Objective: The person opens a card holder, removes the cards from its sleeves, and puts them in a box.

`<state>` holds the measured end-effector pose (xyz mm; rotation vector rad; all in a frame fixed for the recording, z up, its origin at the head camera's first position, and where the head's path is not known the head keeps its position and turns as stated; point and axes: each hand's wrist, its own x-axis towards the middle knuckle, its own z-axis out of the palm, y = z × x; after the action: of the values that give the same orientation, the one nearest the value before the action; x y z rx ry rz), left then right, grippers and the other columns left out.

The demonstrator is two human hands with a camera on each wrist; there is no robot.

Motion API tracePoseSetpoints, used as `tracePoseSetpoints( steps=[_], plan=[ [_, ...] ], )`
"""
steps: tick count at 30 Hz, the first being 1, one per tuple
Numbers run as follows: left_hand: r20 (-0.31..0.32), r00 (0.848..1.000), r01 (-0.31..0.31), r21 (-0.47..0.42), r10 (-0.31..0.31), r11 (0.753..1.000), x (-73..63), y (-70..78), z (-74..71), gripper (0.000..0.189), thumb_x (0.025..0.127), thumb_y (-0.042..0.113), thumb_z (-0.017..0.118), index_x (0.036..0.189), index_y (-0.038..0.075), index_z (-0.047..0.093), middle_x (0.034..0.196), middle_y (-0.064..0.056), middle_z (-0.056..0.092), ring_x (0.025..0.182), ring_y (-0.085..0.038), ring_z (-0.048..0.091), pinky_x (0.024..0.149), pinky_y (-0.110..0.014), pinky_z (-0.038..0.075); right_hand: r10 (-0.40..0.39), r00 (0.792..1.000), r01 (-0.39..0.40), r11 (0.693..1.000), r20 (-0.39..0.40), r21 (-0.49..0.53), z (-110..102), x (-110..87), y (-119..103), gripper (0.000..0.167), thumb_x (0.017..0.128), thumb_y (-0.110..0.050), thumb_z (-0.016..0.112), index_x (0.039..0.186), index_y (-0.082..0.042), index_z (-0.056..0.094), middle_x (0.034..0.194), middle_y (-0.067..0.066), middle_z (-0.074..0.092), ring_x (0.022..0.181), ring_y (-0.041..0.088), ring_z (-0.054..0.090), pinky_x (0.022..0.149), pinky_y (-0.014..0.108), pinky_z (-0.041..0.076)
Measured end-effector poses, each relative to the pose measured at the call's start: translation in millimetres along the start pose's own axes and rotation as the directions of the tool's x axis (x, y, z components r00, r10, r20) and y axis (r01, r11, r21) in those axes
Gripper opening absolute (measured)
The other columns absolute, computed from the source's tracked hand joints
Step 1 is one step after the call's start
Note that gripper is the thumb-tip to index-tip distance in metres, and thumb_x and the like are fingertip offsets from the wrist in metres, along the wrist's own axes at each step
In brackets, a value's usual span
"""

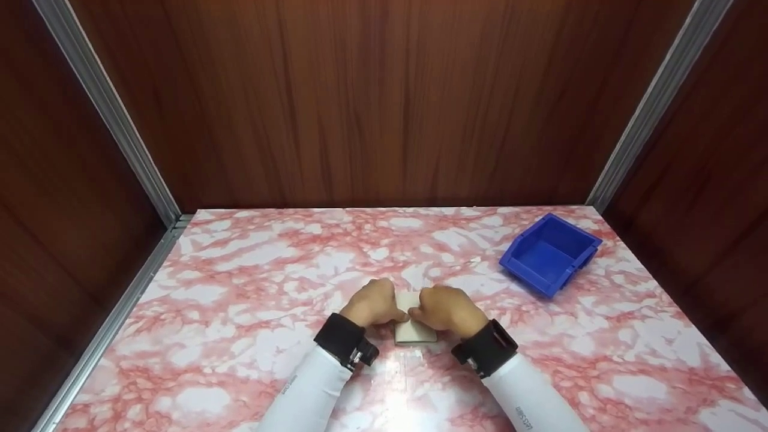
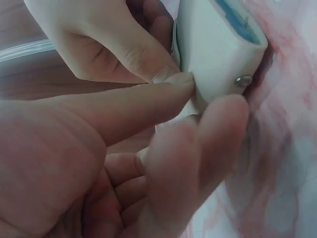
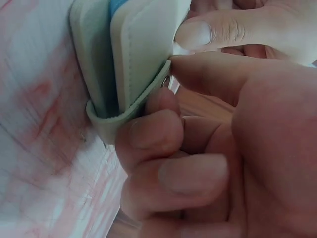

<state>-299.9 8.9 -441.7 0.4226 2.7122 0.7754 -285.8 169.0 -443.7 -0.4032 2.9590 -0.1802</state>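
A small cream wallet lies on the table between both hands. Its folded covers stand slightly apart in the right wrist view, with a blue lining or insert inside. My left hand pinches one side, its thumb against the cover close to a metal stud. On the other side my right hand holds the closing strap between thumb and curled fingers, by its metal snap. The thumbs nearly meet over the wallet. Whether the snap is fastened cannot be seen.
An open blue plastic bin stands at the back right of the table. Red and white marbling covers the tabletop. Brown wood-look panels enclose the back and sides, with metal rails at the corners.
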Motion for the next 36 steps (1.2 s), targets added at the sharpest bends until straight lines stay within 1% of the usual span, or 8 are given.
tracePoseSetpoints(
  steps=[2,8,13,16,20,24,30,36],
  plan=[
    [0.001,1.0,0.017,-0.01,-0.017,1.0,0.7,0.4,0.1,0.025,0.072,0.024,0.077,0.06,0.01,0.06,0.057,-0.009,0.067,0.045,-0.018,0.064,0.036,-0.019,0.043,-0.016,1.0,0.016,1.0,-0.001,0.009,0.5,0.0,-0.1,0.03,0.086,-0.037,0.056,0.067,-0.013,0.055,0.062,0.003,0.054,0.055,0.019,0.049,0.052,0.033,0.041],
    [-0.008,0.998,0.07,-0.04,-0.07,0.997,2.7,0.1,1.4,0.026,0.068,0.024,0.081,0.06,0.009,0.061,0.057,-0.009,0.067,0.048,-0.018,0.065,0.038,-0.019,0.043,-0.07,0.997,0.071,0.997,-0.011,0.026,3.5,1.4,0.7,0.032,0.083,-0.033,0.059,0.058,-0.015,0.05,0.056,0.0,0.05,0.051,0.016,0.046,0.048,0.029,0.039],
    [-0.034,0.997,0.069,-0.016,-0.07,0.997,3.0,0.0,0.2,0.027,0.066,0.025,0.082,0.064,0.008,0.061,0.055,-0.004,0.065,0.048,-0.015,0.065,0.046,-0.02,0.046,-0.062,0.997,0.063,0.998,-0.033,0.018,3.5,2.2,-0.7,0.032,0.078,-0.035,0.061,0.055,-0.016,0.049,0.054,-0.002,0.05,0.05,0.015,0.045,0.045,0.028,0.038],
    [-0.048,0.996,0.074,-0.001,-0.074,0.997,3.0,-0.5,-0.4,0.029,0.065,0.027,0.082,0.066,0.007,0.061,0.053,-0.002,0.064,0.048,-0.014,0.064,0.05,-0.02,0.047,-0.046,0.997,0.047,0.999,-0.054,0.016,3.8,2.2,-2.0,0.031,0.076,-0.038,0.062,0.057,-0.016,0.051,0.056,-0.002,0.05,0.051,0.015,0.046,0.045,0.029,0.037],
    [-0.041,0.995,0.088,-0.002,-0.088,0.996,3.2,-2.2,0.3,0.029,0.065,0.027,0.082,0.067,0.007,0.061,0.053,-0.002,0.064,0.048,-0.013,0.062,0.051,-0.021,0.047,-0.047,0.995,0.05,0.998,-0.091,0.023,5.3,1.4,-3.6,0.03,0.075,-0.04,0.065,0.064,-0.015,0.053,0.059,-0.001,0.051,0.053,0.016,0.047,0.047,0.03,0.038],
    [-0.038,0.996,0.085,-0.019,-0.086,0.996,3.4,-2.4,1.0,0.03,0.066,0.026,0.082,0.068,0.008,0.059,0.056,-0.002,0.062,0.049,-0.014,0.063,0.051,-0.022,0.047,-0.058,0.992,0.062,0.998,-0.11,0.03,5.3,1.3,-3.5,0.029,0.075,-0.039,0.067,0.066,-0.014,0.055,0.06,-0.001,0.052,0.054,0.016,0.048,0.047,0.03,0.039],
    [-0.005,0.994,0.104,-0.063,-0.105,0.993,3.4,-2.1,1.4,0.032,0.066,0.028,0.082,0.071,0.008,0.057,0.058,-0.007,0.066,0.05,-0.017,0.065,0.049,-0.021,0.047,-0.072,0.997,0.074,0.996,-0.041,0.057,2.7,2.5,1.6,0.024,0.076,-0.032,0.066,0.063,-0.014,0.057,0.057,-0.002,0.053,0.052,0.015,0.047,0.047,0.028,0.039],
    [0.025,0.988,0.154,-0.117,-0.152,0.981,2.2,-4.5,1.6,0.034,0.066,0.029,0.082,0.073,0.008,0.056,0.059,-0.01,0.068,0.049,-0.019,0.066,0.041,-0.021,0.046,-0.106,0.993,0.097,0.98,0.043,0.176,-3.5,6.1,18.8,0.022,0.077,-0.025,0.06,0.059,-0.014,0.057,0.051,-0.003,0.052,0.044,0.012,0.047,0.04,0.026,0.038]
  ],
)
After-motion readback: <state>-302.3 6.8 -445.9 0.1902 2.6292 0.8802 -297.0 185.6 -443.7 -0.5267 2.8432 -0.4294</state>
